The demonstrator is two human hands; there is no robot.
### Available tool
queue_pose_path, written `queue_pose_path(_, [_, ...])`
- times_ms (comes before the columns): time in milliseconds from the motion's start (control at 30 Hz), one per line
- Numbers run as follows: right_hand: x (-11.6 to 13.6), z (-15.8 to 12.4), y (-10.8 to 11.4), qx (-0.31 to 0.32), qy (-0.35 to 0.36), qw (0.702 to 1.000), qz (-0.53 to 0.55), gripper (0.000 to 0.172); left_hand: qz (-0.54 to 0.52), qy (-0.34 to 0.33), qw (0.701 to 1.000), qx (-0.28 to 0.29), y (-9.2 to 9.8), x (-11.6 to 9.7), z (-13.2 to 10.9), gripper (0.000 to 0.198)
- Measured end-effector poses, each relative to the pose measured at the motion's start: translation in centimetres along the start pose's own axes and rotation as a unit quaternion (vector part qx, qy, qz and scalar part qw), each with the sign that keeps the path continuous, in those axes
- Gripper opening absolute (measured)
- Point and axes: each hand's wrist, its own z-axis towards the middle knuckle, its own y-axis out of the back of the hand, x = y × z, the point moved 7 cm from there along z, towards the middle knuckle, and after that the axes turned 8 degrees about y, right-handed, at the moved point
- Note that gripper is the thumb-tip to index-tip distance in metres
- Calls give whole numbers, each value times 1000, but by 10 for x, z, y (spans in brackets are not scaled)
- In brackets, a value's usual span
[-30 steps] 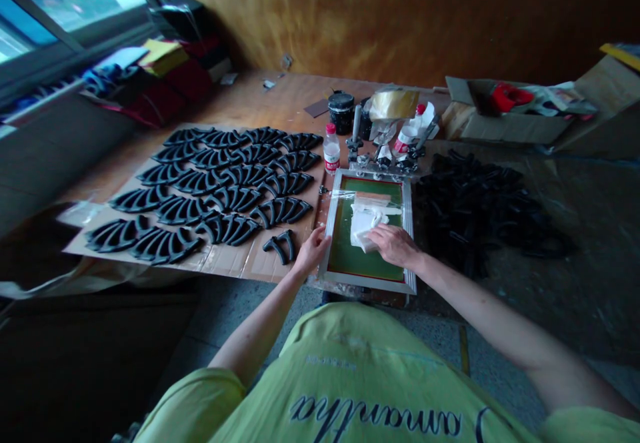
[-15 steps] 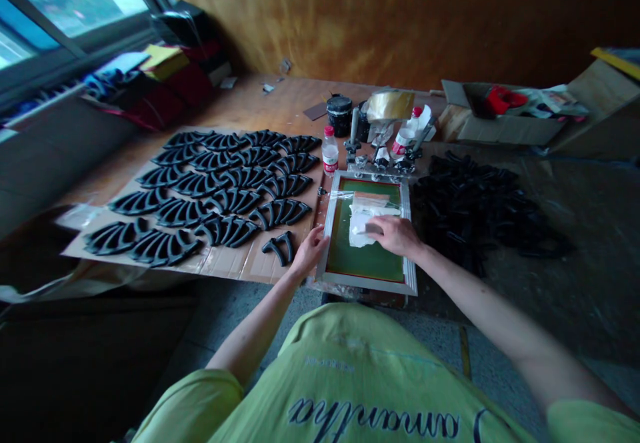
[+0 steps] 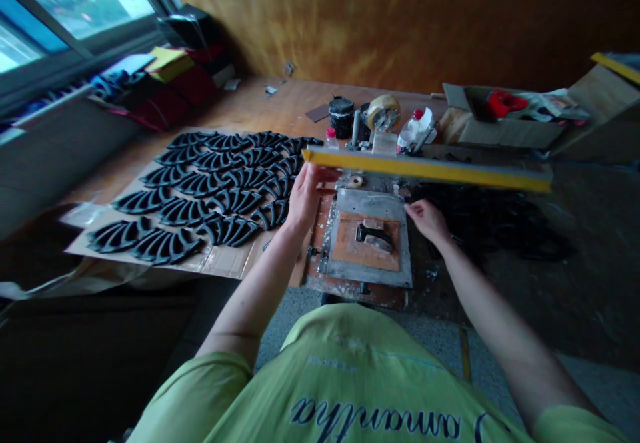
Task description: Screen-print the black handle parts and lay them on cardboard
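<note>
On the desk (image 3: 260,106) in front of you, your left hand (image 3: 305,200) is raised at the near end of a yellow bar (image 3: 425,170), which spans your view above a metal plate (image 3: 369,202). Your left fingers (image 3: 320,174) are curled against the bar and appear to be grasping it, although its edge hides part of them. Your right hand (image 3: 425,220) is empty, with its fingers (image 3: 414,210) loosely released just beside the plate's right edge. The plate lies at the near side of the desk and carries an orange pad (image 3: 350,246). A black arched piece (image 3: 374,235) rests in the middle of the pad, directly below the bar but not touching it. To your left, rows of similar black pieces (image 3: 225,193) lie on a cardboard sheet (image 3: 225,266). To your right is a dark, heaped pile (image 3: 480,213), too dim to make out clearly. Beyond the bar stand a black jar (image 3: 341,116) and a tape roll (image 3: 384,111).
</note>
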Motion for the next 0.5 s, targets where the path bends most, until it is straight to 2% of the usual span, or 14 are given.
queue_pose_path(100, [44, -30, -48, 96, 63, 992, -52, 31, -13, -9, 1000, -6, -9, -12, 16, 50])
queue_pose_path(167, [65, -40, -64, 131, 67, 985, -89, 24, -25, 11, 999, -27, -10, 0, 9, 51])
queue_pose_path(200, [72, -42, -67, 137, 48, 985, -93, 21, -26, 44, 998, -20, -12, 14, -1, 52])
queue_pose_path(267, [84, -44, -65, 124, -9, 989, -78, 20, -7, 169, 985, 43, -25, 58, -33, 56])
queue_pose_path(300, [93, -46, -62, 105, -28, 992, -64, 20, 12, 258, 960, 107, -36, 85, -55, 59])
queue_pose_path(333, [105, -49, -59, 80, -29, 995, -49, 21, 25, 335, 931, 145, -43, 109, -79, 61])
queue_pose_path(367, [121, -51, -57, 59, -5, 998, -31, 21, 18, 377, 913, 153, -46, 128, -98, 61])
queue_pose_path(433, [156, -58, -56, 47, 105, 993, 23, 21, -35, 409, 905, 115, -42, 152, -120, 56])
queue_pose_path(500, [171, -66, -53, 61, 198, 975, 75, 20, -78, 402, 911, 43, -21, 166, -126, 50])
